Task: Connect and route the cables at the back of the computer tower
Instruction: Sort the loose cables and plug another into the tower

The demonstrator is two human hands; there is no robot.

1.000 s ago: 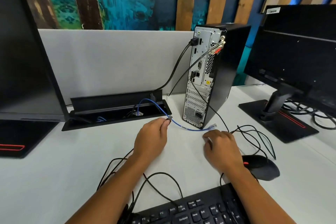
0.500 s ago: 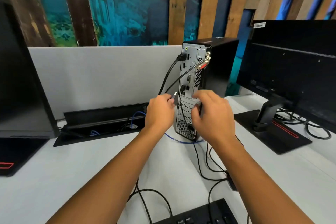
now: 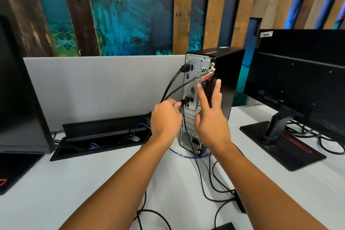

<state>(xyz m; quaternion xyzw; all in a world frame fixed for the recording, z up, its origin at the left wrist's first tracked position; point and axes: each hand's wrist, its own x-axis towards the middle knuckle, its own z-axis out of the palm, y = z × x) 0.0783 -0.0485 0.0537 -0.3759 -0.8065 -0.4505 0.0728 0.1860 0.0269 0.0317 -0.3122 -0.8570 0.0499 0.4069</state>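
The black computer tower [image 3: 228,80] stands on the white desk with its silver back panel [image 3: 194,73] towards me. My left hand [image 3: 166,119] pinches a small black plug [image 3: 183,101] held at the ports halfway down the panel. My right hand [image 3: 211,117] is raised beside it, with straight fingers touching the panel's right edge. A thick black cable [image 3: 185,67] is plugged in near the top. A thin black lead hangs down the panel to the desk. A blue network cable [image 3: 186,155] lies at the tower's foot.
A black cable tray [image 3: 104,134] with its lid up sits left of the tower, below a grey partition [image 3: 102,87]. A monitor [image 3: 302,80] on a stand is to the right, and another monitor [image 3: 18,99] to the left. Loose black cables [image 3: 211,188] loop over the near desk.
Both hands rose from the desk to the tower's back panel. My left hand brought the plug up to the ports. My right hand's fingers straightened against the panel.
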